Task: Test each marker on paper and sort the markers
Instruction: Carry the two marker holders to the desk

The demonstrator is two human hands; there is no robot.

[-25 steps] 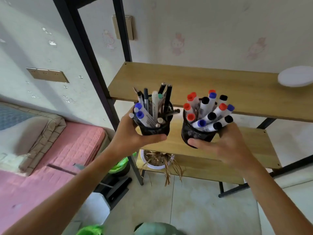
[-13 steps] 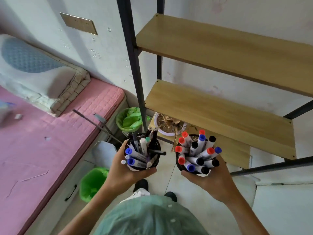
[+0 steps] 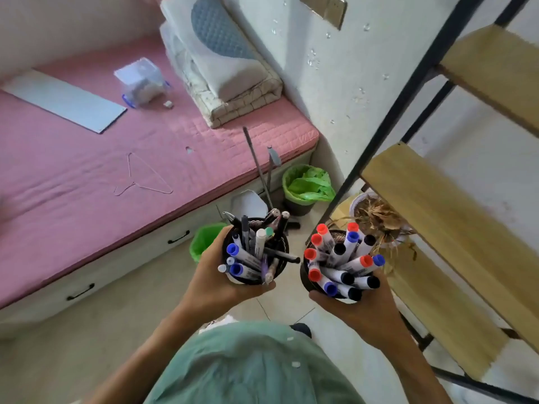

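Head view, looking down past a green shirt (image 3: 253, 371). Left hand (image 3: 215, 284) was wrapped around a black mesh cup (image 3: 256, 258), thumb across its near wall; the cup held mixed pens and a few blue-capped markers (image 3: 236, 269), standing roughly upright and fanned outward. Right hand (image 3: 361, 310) cradled a second mesh cup (image 3: 309, 275) from below and behind, fingers curled around its base. That cup held the whiteboard markers (image 3: 344, 258), caps up, in 3 colours: red, blue, black. Both cups were carried in the air at about waist level, just beside each other and not touching.

Past the hands, on the floor: 2 green-lined bins (image 3: 306, 185), a dried potted plant (image 3: 376, 217) under the wooden shelf unit (image 3: 437, 214) to the right.

Further, up and to the left: a pink mattress (image 3: 87, 158) with a white sheet or board (image 3: 64, 100) lying flat, its long axis running left-near to right-far, and a clear plastic box (image 3: 143, 81) beside it.

Judgement: if that sheet is the test paper, it lies forward-left of both grips, with the left hand nearer. No marker was drawn out yet; testing had not begun.
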